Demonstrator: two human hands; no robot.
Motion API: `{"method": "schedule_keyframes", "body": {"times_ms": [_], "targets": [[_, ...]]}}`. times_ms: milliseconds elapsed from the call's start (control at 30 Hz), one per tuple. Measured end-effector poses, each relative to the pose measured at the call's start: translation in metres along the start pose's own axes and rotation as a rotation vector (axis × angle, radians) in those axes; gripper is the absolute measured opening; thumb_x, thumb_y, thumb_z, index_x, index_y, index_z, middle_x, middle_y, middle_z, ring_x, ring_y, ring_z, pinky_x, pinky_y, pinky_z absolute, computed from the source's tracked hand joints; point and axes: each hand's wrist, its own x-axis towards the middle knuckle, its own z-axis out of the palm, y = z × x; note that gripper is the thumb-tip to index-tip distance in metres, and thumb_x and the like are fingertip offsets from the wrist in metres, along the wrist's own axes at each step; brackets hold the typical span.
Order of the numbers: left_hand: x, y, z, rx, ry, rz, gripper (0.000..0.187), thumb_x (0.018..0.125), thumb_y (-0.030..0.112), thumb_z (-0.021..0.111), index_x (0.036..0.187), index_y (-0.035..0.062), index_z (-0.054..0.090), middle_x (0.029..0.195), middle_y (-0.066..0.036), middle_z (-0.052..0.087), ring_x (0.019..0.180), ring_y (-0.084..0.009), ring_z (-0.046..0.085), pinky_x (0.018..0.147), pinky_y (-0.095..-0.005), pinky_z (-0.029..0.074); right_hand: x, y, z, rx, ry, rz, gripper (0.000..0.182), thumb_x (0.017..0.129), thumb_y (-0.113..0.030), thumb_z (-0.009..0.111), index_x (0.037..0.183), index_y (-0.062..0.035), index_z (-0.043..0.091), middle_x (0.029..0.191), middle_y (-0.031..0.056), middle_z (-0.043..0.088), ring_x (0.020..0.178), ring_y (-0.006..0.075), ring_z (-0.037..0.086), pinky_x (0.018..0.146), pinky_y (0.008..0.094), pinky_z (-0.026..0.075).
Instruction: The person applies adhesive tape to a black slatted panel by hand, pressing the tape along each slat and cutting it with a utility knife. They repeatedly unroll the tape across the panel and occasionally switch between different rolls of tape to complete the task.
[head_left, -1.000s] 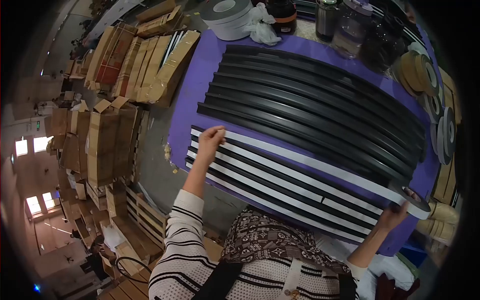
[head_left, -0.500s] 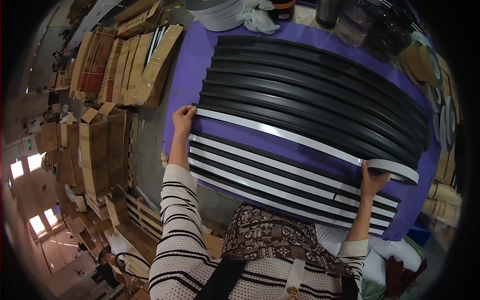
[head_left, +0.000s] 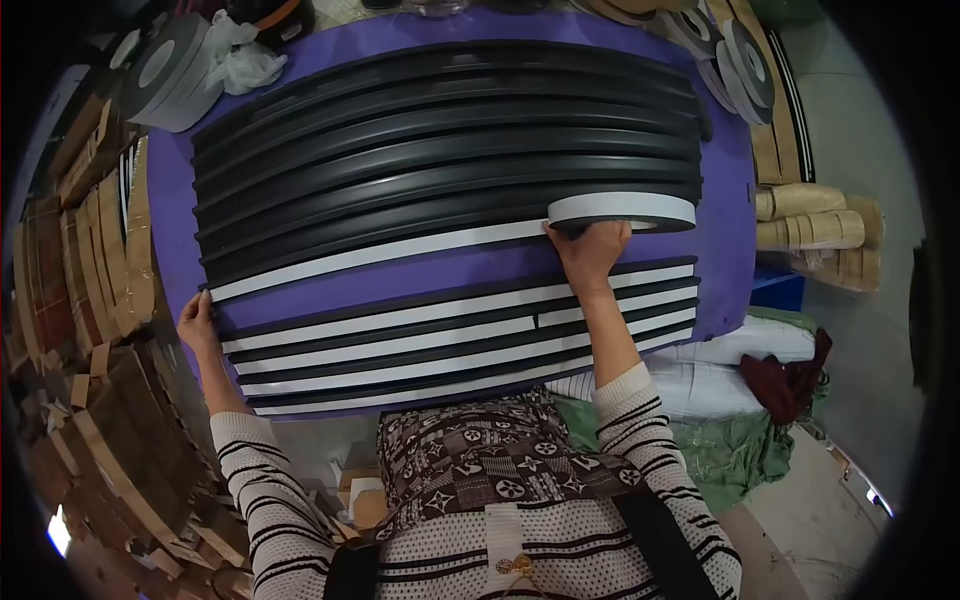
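Observation:
A white tape strip runs along the nearest of several black ribbed profiles on a purple table. My left hand is closed at the left end of that profile, thumb and fingers pinching the taped end. My right hand is closed on the lower edge of a tape roll, white on its outer face and standing on edge over the profile. The tape leads from the roll leftward to my left hand. Closer to my body lie several black strips with white tape on them; one white line has a dark gap.
The purple table has stacked tape rolls and a crumpled plastic bag at back left. More rolls stand at back right. Cardboard boxes are at left; wrapped white bundles lie right of my body.
The camera view has turned right, so the table sits further left and looks more level. My left hand still pinches the strip end, and my right hand still grips the roll.

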Motion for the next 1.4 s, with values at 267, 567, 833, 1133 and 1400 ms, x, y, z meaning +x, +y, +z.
{"method": "schedule_keyframes", "body": {"times_ms": [267,567,833,1133,1400], "targets": [[0.004,-0.003,-0.003,0.041,0.019,0.024,0.021,0.073,0.018,0.068,0.083,0.0007,0.062,0.067,0.0,0.056,0.056,-0.0052,0.047,0.052,-0.0177,0.037,0.0,-0.001,0.008,0.011,0.175,-0.092,0.045,0.059,-0.044,0.068,0.061,-0.0019,0.051,0.065,0.0115,0.048,0.072,0.0284,0.046,0.081,0.0399,0.031],[-0.005,0.015,0.016,0.802,0.416,0.275,0.032,0.075,0.026,0.063,0.085,-0.0041,0.059,0.075,-0.015,0.06,0.065,-0.025,0.055,0.062,-0.0307,0.045,0.002,0.005,0.004,0.143,0.172,-0.151,0.051,0.064,-0.047,0.064,0.078,-0.0012,0.047,0.077,0.0125,0.048,0.081,0.0291,0.045,0.085,0.0416,0.031],[-0.27,0.151,0.333,0.229,-0.486,1.027,0.024,0.075,0.002,0.052,0.099,0.0033,0.052,0.092,-0.011,0.054,0.085,-0.0279,0.051,0.076,-0.0361,0.04,0.028,0.01,-0.065,1.925,0.015,0.485,0.049,0.071,-0.028,0.067,0.109,-0.0052,0.045,0.098,0.0065,0.054,0.095,0.0172,0.05,0.084,0.0264,0.038],[-0.285,0.154,0.345,0.52,-0.49,1.23,0.037,0.069,-0.004,0.052,0.106,-0.0006,0.053,0.1,-0.012,0.05,0.089,-0.0269,0.049,0.079,-0.0376,0.039,0.048,0.261,-0.052,0.838,0.47,0.664,0.047,0.064,-0.016,0.071,0.097,0.0024,0.044,0.088,0.0141,0.055,0.079,0.0227,0.055,0.071,0.0324,0.044],[-0.285,0.16,0.342,0.635,-0.583,1.212,0.047,0.064,-0.012,0.046,0.11,-0.0021,0.05,0.101,-0.012,0.051,0.09,-0.0274,0.049,0.082,-0.0376,0.039,0.055,0.282,-0.012,0.061,0.272,0.297,0.058,0.052,-0.032,0.076,0.086,0.0061,0.048,0.081,0.0193,0.051,0.08,0.036,0.049,0.074,0.041,0.038]]}}
